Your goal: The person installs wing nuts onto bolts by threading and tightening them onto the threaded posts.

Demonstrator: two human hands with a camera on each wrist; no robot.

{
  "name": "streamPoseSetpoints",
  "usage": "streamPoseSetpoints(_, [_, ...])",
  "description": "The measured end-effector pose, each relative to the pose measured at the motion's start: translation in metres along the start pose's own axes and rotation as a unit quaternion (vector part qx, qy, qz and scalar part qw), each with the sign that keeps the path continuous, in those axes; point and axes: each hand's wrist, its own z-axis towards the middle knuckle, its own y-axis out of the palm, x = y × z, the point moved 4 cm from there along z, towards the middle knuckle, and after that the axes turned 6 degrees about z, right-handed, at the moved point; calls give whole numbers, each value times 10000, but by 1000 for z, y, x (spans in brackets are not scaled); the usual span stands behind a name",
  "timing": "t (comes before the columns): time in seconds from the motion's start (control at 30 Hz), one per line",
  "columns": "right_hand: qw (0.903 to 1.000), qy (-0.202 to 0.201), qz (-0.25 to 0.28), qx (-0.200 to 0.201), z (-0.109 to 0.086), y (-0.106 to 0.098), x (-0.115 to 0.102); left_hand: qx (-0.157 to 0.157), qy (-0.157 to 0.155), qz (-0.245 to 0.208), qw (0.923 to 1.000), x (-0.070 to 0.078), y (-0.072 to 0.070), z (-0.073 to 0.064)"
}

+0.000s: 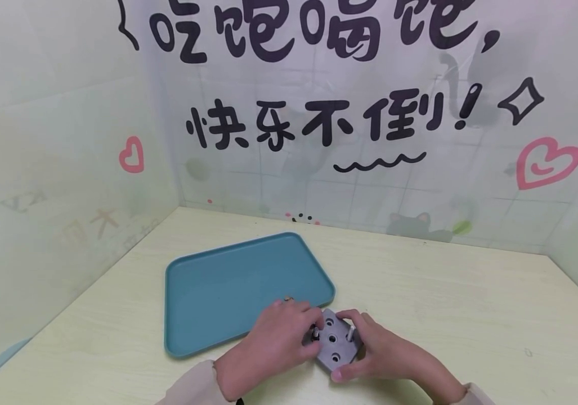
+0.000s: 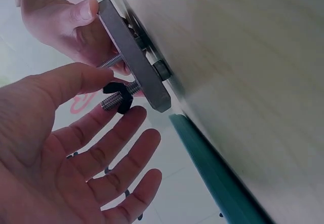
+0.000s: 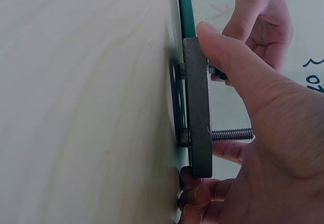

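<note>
Though half hidden from above, wing nut in left grip, metal plate in right grip.

The grey metal plate is flat and thick, with three round holes in a row down its middle, and it lies level, low over the worktop and just beside the blue tray. Two ridged metal bolts poke straight up through it, one on each side, with their fat heads underneath. A little black wing nut sits partway down the left bolt, with ridges showing above and below it.
</note>
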Motion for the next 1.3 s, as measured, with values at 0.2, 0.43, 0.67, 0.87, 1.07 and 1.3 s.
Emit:
streamPoseSetpoints(0.2, [10000, 16, -23, -8, 0, 0, 0, 214, 139, -143, 9996, 2, 0, 1])
streamPoseSetpoints(0.43, [10000, -4, -24, -42, 0, -1, 1, 241, 235, -128, 9994, 2, 1, 1])
streamPoseSetpoints(0.67, [10000, -62, -46, -10, -1, -1, 1, 263, 82, -113, 9996, 0, 2, -1])
streamPoseSetpoints(0.87, [10000, 29, 13, -11, 0, 0, 1, 125, -65, -250, 9996, 0, 1, 1])
streamPoseSetpoints(1.07, [10000, 2, -17, 4, -1, 0, 0, 177, -76, -99, 9998, 0, 0, 0])
streamPoseSetpoints(1.3, [10000, 31, -8, -6, -1, 0, 0, 275, -1, -185, 9994, 0, 1, 0])
